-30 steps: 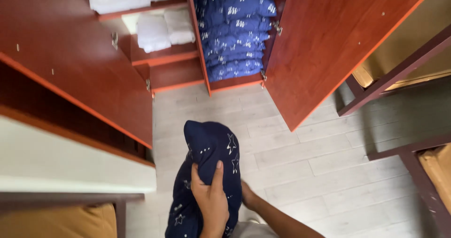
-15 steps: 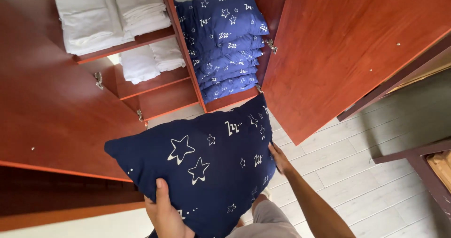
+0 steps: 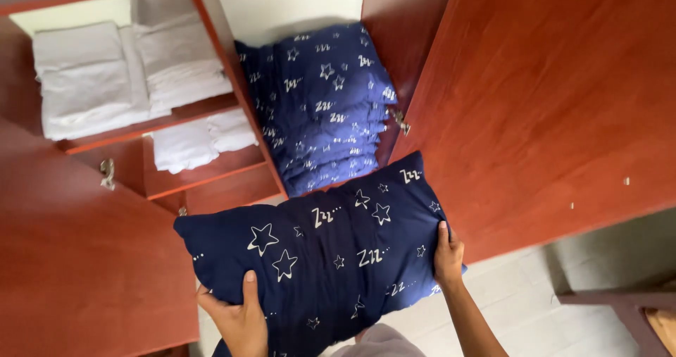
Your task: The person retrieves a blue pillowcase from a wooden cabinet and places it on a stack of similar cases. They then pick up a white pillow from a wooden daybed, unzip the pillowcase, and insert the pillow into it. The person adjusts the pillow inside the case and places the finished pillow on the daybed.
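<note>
A dark blue pillow [image 3: 320,255] printed with white stars is held flat in the lower centre of the frame, its long side running from lower left to upper right. It is gripped at both ends. The left hand [image 3: 239,318] is seen at the lower left edge of the pillow, with the thumb laid on top of the fabric and the fingers curled underneath, so that the edge is pinched between them. The right hand [image 3: 448,255] is pressed against the right end of the pillow, with fingers held together along the side seam; the forearm runs down toward the bottom edge of the frame.

Just beyond the pillow, in the upper centre of the frame, a stack of matching blue pillows [image 3: 320,107] is seen in the tall compartment of a red-brown wooden wardrobe [image 3: 239,103]. The held pillow is just in front of the stack's lower end; whether they touch cannot be told. In the upper left, folded white linens [image 3: 127,75] are stacked on one shelf, and more white linens [image 3: 201,140] are on the shelf below. The open right door [image 3: 549,96] fills the upper right, and the open left door [image 3: 77,258] covers the lower left. A pale tiled floor [image 3: 549,286] is visible at the lower right.
</note>
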